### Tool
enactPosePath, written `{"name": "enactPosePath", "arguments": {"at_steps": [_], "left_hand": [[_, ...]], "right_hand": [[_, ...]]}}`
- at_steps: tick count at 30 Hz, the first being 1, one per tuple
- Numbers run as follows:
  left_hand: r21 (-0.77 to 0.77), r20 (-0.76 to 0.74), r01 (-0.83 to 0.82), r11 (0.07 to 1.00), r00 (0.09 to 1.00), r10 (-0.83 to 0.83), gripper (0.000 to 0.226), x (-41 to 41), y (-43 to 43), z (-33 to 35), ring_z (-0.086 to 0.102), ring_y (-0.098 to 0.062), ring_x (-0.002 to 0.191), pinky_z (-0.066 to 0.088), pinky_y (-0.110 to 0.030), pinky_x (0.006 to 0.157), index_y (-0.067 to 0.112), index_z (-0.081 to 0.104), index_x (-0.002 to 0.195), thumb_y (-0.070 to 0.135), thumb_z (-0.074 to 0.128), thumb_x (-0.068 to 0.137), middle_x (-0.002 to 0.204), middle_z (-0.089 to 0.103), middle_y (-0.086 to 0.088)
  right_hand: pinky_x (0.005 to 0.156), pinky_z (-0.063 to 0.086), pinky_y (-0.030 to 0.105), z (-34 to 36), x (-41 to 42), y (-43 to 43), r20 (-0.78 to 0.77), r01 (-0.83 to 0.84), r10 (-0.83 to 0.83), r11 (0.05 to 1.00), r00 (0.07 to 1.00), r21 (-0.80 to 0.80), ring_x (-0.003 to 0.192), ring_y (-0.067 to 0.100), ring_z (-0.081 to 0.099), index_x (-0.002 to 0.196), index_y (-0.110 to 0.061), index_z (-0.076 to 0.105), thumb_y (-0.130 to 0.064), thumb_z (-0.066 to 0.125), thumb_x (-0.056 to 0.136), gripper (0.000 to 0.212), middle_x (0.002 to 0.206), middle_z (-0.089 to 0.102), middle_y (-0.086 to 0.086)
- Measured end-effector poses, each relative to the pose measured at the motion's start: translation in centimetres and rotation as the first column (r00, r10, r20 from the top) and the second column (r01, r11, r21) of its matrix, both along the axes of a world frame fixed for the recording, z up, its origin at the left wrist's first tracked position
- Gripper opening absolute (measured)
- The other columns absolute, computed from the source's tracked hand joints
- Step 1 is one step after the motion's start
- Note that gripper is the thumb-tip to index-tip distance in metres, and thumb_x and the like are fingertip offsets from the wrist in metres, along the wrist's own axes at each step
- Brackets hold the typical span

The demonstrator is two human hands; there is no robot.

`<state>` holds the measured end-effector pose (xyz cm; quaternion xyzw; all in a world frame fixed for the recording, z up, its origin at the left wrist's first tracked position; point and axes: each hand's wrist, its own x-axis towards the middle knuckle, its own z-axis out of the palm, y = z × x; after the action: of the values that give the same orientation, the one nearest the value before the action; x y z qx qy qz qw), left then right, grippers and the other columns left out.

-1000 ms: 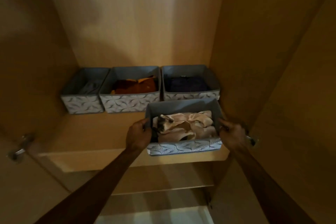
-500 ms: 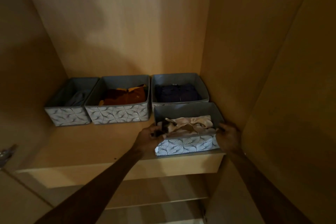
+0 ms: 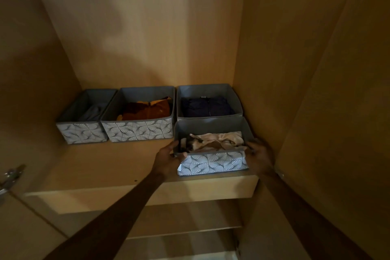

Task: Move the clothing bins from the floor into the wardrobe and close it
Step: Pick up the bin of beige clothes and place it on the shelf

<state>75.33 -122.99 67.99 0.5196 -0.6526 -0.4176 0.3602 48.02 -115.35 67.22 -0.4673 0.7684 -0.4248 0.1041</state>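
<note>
A grey fabric bin with a leaf-patterned front [image 3: 213, 162] holds beige clothing and rests on the wardrobe shelf [image 3: 101, 167] at the front right. My left hand [image 3: 168, 158] grips its left end and my right hand [image 3: 258, 157] grips its right end. Behind it, along the back wall, stand three matching bins: one with grey cloth [image 3: 81, 132] at the left, one with orange and brown clothing [image 3: 138, 131] in the middle, and one with dark navy clothing [image 3: 207, 91] at the right, touching the held bin.
The wardrobe's right side wall [image 3: 274, 69] stands close to the held bin. An open door [image 3: 337, 133] is at the right. A metal hinge [image 3: 10, 177] shows at the left edge. Lower shelves [image 3: 185, 232] lie beneath.
Both hands have pushed the beige-clothing bin from in the air at the shelf's front edge down onto the shelf and back against the navy bin.
</note>
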Motion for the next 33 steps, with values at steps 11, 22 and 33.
{"name": "enactPosePath", "arguments": {"at_steps": [11, 22, 33], "left_hand": [[0.021, -0.011, -0.014, 1.000, 1.000, 0.014, 0.059, -0.6, 0.0, -0.4, 0.064, -0.019, 0.105, 0.052, -0.039, 0.097, 0.016, 0.050, 0.139, 0.016, 0.072, 0.084, 0.117, 0.062, 0.005], [0.052, -0.069, -0.015, 0.999, 0.997, 0.019, 0.060, -0.7, -0.3, -0.5, 0.063, -0.022, 0.109, 0.052, -0.033, 0.094, 0.012, 0.048, 0.140, 0.013, 0.071, 0.085, 0.130, 0.061, -0.006], [0.017, -0.235, -0.278, 0.961, 0.933, 0.273, 0.042, 2.4, 9.4, -5.8, 0.066, -0.019, 0.100, 0.049, -0.007, 0.075, 0.006, 0.058, 0.127, -0.003, 0.065, 0.086, 0.120, 0.065, -0.004]], "right_hand": [[0.066, 0.041, 0.032, 1.0, 0.2, 0.7, 0.010, 0.028, -0.028, 1.000, 1.000, 0.004, 0.068, 0.024, 0.052, 0.065, -0.012, 0.057, -0.006, 0.061, 0.087, 0.022, 0.072, 0.056, 0.007], [0.082, 0.046, 0.039, 0.8, -0.1, 0.6, -0.005, 0.062, -0.062, 0.998, 0.998, 0.023, 0.094, 0.040, 0.061, 0.094, 0.008, 0.066, -0.011, 0.060, 0.087, 0.021, 0.101, 0.065, 0.028], [0.102, 0.046, 0.041, -3.8, 7.0, 6.5, -0.026, -0.194, 0.192, 0.966, 0.981, -0.170, 0.137, 0.014, 0.035, 0.127, -0.022, 0.061, -0.028, 0.059, 0.088, 0.039, 0.152, 0.032, 0.001]]}}
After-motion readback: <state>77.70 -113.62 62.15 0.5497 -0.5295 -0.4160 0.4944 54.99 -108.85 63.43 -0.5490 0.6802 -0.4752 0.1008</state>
